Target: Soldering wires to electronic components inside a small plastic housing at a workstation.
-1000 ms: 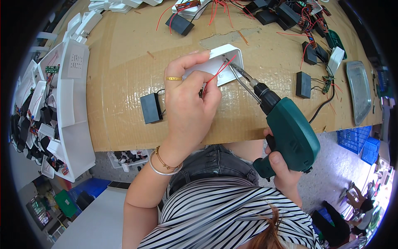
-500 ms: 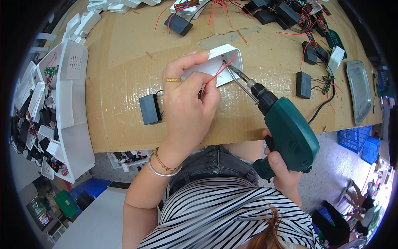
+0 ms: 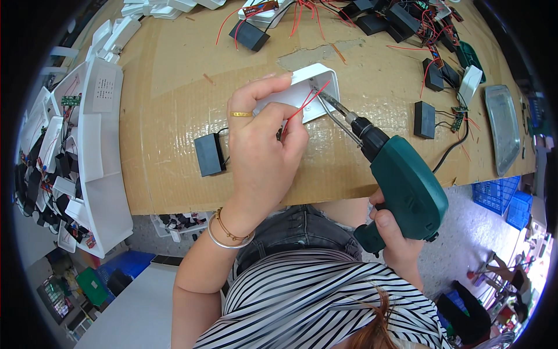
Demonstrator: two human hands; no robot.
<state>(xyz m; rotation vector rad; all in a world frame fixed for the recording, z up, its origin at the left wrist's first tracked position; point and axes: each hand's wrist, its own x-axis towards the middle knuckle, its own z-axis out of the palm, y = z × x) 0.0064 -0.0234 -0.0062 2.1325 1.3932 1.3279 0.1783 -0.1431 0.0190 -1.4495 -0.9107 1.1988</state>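
Note:
My left hand (image 3: pixel 264 139) is closed around a white plastic housing (image 3: pixel 314 74), steadying it over the cardboard. Thin red wires (image 3: pixel 308 102) stick out from between its fingers and cross the open end of the housing. My right hand (image 3: pixel 390 227) grips the handle of a green soldering gun (image 3: pixel 410 183). The gun's dark tip, with a thin metal feed tube beside it, reaches into the housing near its inner wall, close to the wire ends. What my left palm covers is hidden. A black box-shaped part (image 3: pixel 210 155) on a black lead lies left of that hand.
A white bin (image 3: pixel 103 145) of parts stands at the left. Black boxes with red wires (image 3: pixel 402 22) pile up at the far right. A black box (image 3: pixel 425 120) wired to a green circuit board (image 3: pixel 459 118) and a grey metal tray (image 3: pixel 503 131) lie right. White housings (image 3: pixel 157 7) sit far left.
Almost nothing differs. The housing and the gun tip have shifted very slightly; both hands keep their hold.

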